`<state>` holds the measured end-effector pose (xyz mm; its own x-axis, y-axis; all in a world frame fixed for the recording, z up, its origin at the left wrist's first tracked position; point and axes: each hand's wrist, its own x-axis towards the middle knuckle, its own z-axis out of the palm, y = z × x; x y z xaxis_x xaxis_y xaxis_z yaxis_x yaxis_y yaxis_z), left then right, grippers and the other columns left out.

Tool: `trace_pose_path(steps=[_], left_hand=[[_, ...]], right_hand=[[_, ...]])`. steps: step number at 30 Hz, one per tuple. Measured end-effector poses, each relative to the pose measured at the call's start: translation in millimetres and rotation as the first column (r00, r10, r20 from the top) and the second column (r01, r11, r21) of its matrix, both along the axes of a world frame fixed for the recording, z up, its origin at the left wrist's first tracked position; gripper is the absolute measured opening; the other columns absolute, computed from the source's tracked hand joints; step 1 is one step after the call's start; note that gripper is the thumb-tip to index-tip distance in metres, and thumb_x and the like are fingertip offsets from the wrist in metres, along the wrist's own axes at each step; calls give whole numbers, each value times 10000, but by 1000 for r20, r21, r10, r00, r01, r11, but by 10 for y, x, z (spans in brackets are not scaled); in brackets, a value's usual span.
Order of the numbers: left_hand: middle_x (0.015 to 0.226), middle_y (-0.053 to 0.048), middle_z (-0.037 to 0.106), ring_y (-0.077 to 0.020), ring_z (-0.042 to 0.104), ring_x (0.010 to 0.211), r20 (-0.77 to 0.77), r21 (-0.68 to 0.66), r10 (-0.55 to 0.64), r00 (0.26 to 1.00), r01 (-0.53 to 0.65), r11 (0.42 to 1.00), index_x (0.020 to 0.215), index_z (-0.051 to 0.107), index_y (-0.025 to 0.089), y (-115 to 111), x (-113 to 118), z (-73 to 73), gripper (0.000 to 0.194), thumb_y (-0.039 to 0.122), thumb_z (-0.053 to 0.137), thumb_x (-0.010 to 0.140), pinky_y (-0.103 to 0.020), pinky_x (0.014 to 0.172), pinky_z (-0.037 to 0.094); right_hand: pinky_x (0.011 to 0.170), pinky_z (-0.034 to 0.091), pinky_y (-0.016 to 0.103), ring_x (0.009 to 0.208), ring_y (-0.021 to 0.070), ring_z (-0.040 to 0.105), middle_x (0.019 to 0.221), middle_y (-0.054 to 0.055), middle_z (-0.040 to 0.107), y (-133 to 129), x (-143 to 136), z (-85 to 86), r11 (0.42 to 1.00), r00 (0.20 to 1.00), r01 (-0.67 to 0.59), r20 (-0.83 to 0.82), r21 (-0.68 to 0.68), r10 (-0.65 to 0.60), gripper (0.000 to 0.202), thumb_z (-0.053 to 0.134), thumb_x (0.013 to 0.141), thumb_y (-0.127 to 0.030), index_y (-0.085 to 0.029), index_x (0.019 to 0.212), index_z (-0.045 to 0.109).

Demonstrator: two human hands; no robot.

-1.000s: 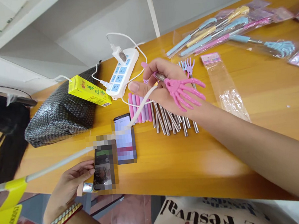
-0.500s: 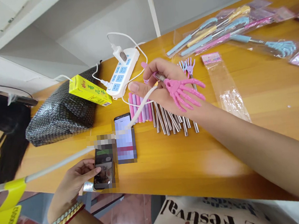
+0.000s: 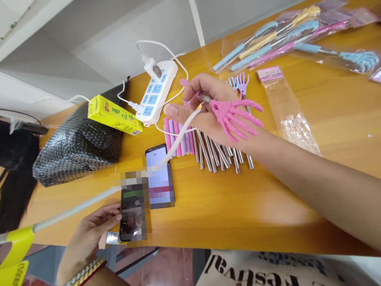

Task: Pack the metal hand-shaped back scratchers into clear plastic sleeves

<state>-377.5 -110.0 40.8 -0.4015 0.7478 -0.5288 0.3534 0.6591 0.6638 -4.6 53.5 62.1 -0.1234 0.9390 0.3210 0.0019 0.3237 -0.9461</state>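
Observation:
My left hand (image 3: 95, 226), with bracelets at its wrist, pinches the left edge of a dark phone (image 3: 130, 220); its screen shows a picture, partly pixelated. Beside it lies a second phone (image 3: 158, 177) with a bright screen. My right hand (image 3: 203, 101) is raised over the table, its fingers curled round a pink hand-shaped scratcher (image 3: 237, 116) whose spread fingers point toward my forearm. Behind and below this hand lie metal tubes (image 3: 213, 154) and a row of pink and purple handles (image 3: 178, 139). More scratcher heads (image 3: 239, 84) show past my wrist.
Bagged scratchers (image 3: 278, 38) and an empty clear bag (image 3: 290, 106) lie on the right. At the left are a white power strip (image 3: 155, 94), yellow box (image 3: 113, 114) and black wrapped parcel (image 3: 75, 140). A white cable (image 3: 94, 198) crosses the foreground.
My left thumb has moved left, off the dark phone's screen to its edge. My right hand and the pink scratcher are almost unmoved.

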Motion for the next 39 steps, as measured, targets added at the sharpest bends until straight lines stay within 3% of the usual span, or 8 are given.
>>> trace_pose_path(steps=[2, 5, 9, 13, 25, 33, 39], left_hand=[[903, -48, 676, -171, 597, 792, -19, -5, -19, 1000, 19, 1000, 911, 678, 172, 1, -49, -12, 449, 323, 800, 505, -235, 689, 480], [777, -54, 665, -150, 565, 657, -96, 1, -24, 995, 24, 1000, 852, 673, 136, 63, -52, -19, 414, 428, 742, 568, -223, 566, 445], [556, 3, 550, -113, 464, 472, -225, -72, -17, 974, 1, 997, 656, 591, 143, 235, 121, -2, 414, 542, 674, 585, -224, 443, 374], [507, 32, 487, -102, 426, 440, -320, -127, -33, 947, -9, 992, 625, 542, 157, 338, 251, 19, 450, 585, 660, 556, -221, 420, 349], [518, 18, 511, -105, 433, 432, -313, -151, -45, 949, -2, 989, 641, 536, 147, 333, 47, -61, 468, 609, 609, 625, -232, 423, 356], [716, -7, 585, -138, 532, 655, -144, -50, -145, 979, 140, 989, 837, 604, 157, 116, 54, -4, 433, 438, 756, 544, -233, 590, 431], [658, 28, 508, -120, 491, 607, -158, -45, -194, 968, 190, 981, 804, 548, 175, 92, 111, -31, 424, 406, 774, 530, -230, 557, 421]], right_hand=[[567, 442, 330, 754, 199, 597, 617, -8, 491, 2, -1, -1, 1000, 1000, 0, 6, -5, 0, 323, 714, 638, -514, -290, 756, 513], [560, 443, 329, 758, 193, 599, 626, -6, 509, 9, -9, -14, 1000, 1000, -8, -3, 11, 9, 314, 703, 651, -514, -289, 752, 508], [556, 437, 325, 741, 178, 590, 640, -10, 523, 26, -17, -33, 999, 1000, -20, -6, 41, 20, 300, 682, 673, -510, -289, 747, 494], [536, 410, 315, 690, 162, 572, 639, -8, 500, 44, -14, -43, 997, 1000, -21, -8, 69, 21, 297, 668, 687, -500, -276, 735, 478], [516, 364, 286, 567, 110, 452, 650, -26, 452, 16, -18, -38, 998, 999, -39, -32, 56, 40, 309, 651, 714, -482, -243, 742, 458], [509, 369, 283, 583, 124, 462, 628, -24, 455, 11, -40, -30, 1000, 1000, -19, -5, 18, 19, 319, 675, 685, -486, -253, 738, 465], [522, 367, 286, 614, 129, 484, 632, -26, 451, -14, -29, -15, 998, 999, -45, 3, 47, 45, 289, 625, 738, -479, -240, 777, 468]])
